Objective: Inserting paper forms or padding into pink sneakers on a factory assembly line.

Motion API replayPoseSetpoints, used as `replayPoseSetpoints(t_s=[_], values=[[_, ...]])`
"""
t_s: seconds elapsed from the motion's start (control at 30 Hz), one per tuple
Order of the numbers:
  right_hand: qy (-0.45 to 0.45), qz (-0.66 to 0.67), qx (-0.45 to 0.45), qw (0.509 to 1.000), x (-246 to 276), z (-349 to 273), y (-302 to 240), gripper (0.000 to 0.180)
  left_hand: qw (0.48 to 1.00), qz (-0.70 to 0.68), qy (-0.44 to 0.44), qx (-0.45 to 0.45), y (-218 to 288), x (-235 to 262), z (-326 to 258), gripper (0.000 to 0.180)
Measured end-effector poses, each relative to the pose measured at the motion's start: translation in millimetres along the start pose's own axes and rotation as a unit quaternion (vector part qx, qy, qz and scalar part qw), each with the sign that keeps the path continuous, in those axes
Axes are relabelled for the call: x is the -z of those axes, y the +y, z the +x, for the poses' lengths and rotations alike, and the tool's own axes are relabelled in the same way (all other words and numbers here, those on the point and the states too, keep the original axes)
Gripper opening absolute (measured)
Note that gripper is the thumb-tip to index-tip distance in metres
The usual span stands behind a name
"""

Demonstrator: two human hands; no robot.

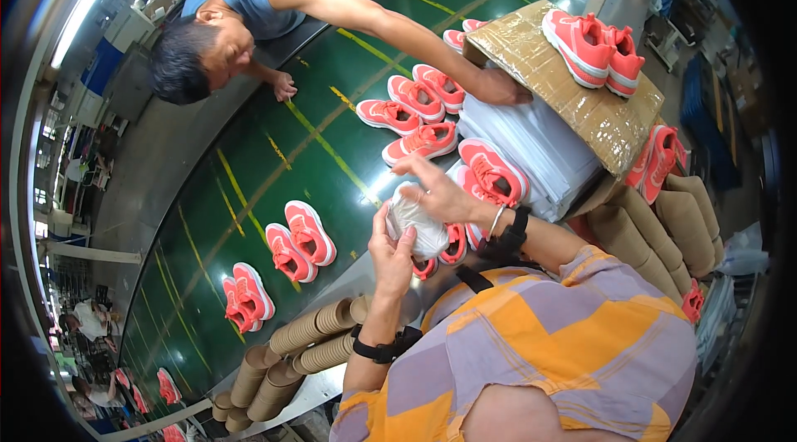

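Note:
A crumpled wad of white tissue paper (418, 226) is held in front of my chest. My left hand (390, 253) closes around its near left side, with the thumb pressed on it. My right hand (442, 195) lies against its upper right side, fingers stretched and apart. Directly below the wad, partly hidden by it and by my arm, are coral-red sneakers (452, 244). Just beyond my right hand, another coral sneaker (421, 141) lies on the green conveyor belt (332, 193).
Across the belt, a co-worker's arm (398, 31) reaches to a stack of white paper sheets (540, 151) beside a taped cardboard box (531, 43). A sneaker pair (594, 52) tops the box. Brown molded shoe inserts (274, 367) stand along the near edge; more inserts (639, 234) lie right.

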State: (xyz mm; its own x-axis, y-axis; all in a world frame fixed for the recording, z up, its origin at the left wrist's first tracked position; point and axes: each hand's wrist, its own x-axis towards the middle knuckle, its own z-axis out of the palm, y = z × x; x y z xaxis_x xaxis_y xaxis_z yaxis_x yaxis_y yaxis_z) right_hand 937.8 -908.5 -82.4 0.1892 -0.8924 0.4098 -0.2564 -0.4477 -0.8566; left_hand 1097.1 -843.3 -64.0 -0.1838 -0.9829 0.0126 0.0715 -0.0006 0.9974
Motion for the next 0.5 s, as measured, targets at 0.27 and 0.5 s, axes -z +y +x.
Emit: replayPoseSetpoints(t_s=[0.27,0.5], values=[[0.011,-0.395,-0.126,0.910,65.7,38.4,181.2,0.036,0.998,-0.038,0.040,0.038,-10.5,35.1,-7.6,0.051],[-0.191,-0.444,-0.238,0.842,44.7,63.2,199.3,0.053,0.993,-0.046,0.048,0.102,-13.3,61.3,-15.5,0.053]])
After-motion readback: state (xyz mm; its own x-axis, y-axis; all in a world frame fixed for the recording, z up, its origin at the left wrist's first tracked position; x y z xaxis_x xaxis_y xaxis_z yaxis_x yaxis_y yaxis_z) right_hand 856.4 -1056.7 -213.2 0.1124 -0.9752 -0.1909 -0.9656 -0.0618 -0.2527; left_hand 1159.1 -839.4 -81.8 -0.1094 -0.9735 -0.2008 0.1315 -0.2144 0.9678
